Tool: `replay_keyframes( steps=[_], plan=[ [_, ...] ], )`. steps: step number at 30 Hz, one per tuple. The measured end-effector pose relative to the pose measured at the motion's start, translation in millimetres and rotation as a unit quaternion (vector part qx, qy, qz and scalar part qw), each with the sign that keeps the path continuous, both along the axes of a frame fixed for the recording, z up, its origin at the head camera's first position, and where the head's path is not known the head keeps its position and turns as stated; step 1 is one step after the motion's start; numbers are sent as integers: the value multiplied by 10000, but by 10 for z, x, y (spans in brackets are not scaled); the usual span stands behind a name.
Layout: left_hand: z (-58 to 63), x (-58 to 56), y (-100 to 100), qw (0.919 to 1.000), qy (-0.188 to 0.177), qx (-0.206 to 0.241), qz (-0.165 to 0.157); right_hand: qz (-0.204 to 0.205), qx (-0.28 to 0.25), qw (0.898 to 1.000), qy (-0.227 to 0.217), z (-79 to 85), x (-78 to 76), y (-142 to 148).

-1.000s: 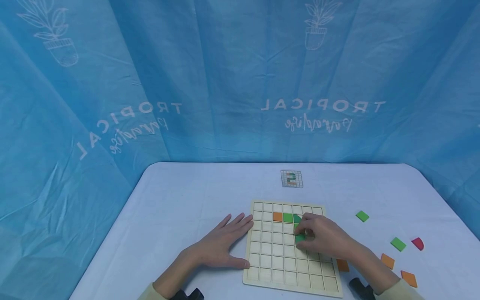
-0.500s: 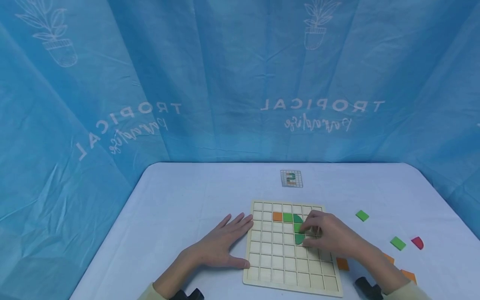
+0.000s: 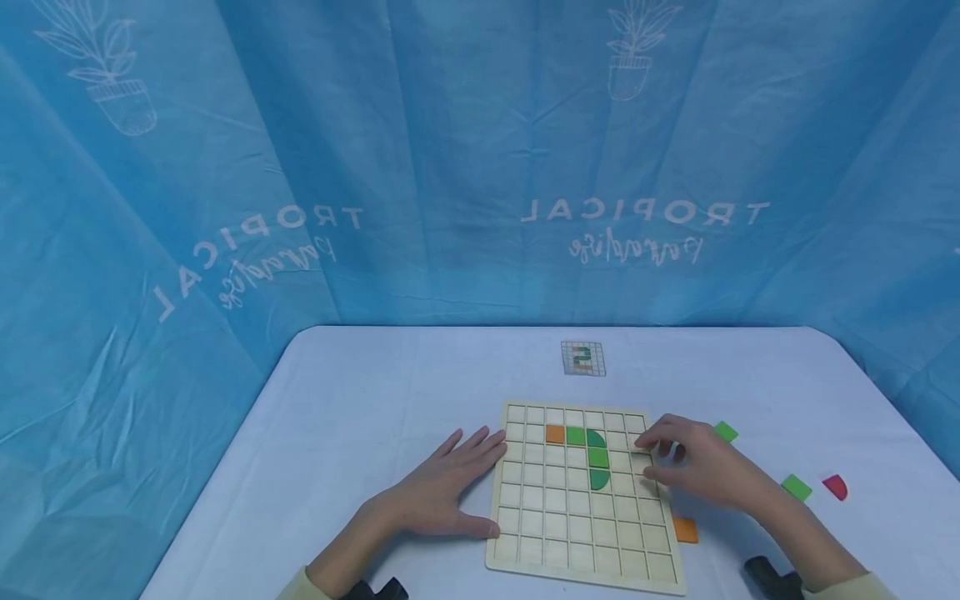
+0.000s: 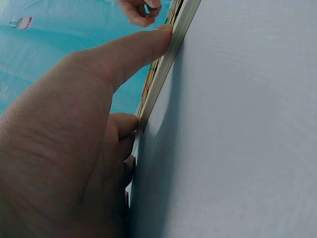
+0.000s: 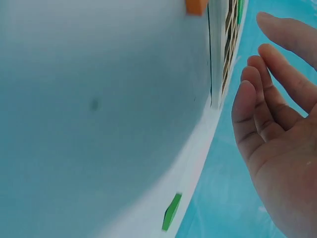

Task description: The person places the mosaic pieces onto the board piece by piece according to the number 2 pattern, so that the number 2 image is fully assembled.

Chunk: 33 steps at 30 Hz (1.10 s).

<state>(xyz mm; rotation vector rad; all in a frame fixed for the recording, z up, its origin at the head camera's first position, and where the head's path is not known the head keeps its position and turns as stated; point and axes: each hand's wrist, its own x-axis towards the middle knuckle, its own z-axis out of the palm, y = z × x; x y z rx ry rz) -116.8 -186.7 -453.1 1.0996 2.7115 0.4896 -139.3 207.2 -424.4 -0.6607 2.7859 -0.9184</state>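
- The fingers (image 3: 483,457) of the left hand (image 3: 435,492) are spread almost straight; thumb tip and forefinger tip touch the left edge of the pale gridded board (image 3: 543,525).
- The right hand (image 3: 693,462) hangs at the board's right side with fingers loosely bent and thumb apart; it pinches nothing.
- The board lies flat on the white table (image 3: 375,383); it looks like thin wood, probably light and stiff, apt to slide on the cloth if knocked; its side edges seem the best hold.
- In its cells sit an orange tile (image 3: 555,433), a green tile (image 3: 576,436) and a dark green rounded piece (image 3: 595,438) in one row; below the rounded piece come another green square (image 3: 598,457), then a second rounded piece (image 3: 599,478).
- A loose orange piece (image 3: 686,530) lies just beside the board's right edge; farther right lies a red rounded piece (image 3: 836,487).
- The pieces look small, hard and light, perhaps slick on their faces; a pinch across opposite edges should suit them better than pressing on top.
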Motion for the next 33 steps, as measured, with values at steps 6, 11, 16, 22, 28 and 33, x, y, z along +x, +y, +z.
replay_keyframes(
  steps=[6,11,16,22,28,33],
  plan=[
    [-7,3,-3,10000,10,-15,1,-407,165,9990,42,20,-9,117],
    [-17,-1,-3,10000,49,-29,-5,-673,135,9974,222,-2,-38,275],
    [-11,0,-4,10000,55,5,-47,-893,84,9953,362,-44,-68,450],
    [-5,2,-1,10000,13,-10,-21,-1136,73,9929,342,-97,-91,613],
    [-10,-3,-4,10000,33,9,-32,-1440,146,9891,275,-113,-110,719],
    [-8,-2,-6,10000,65,36,-50,-1682,374,9849,149,-164,-136,786]
  ],
)
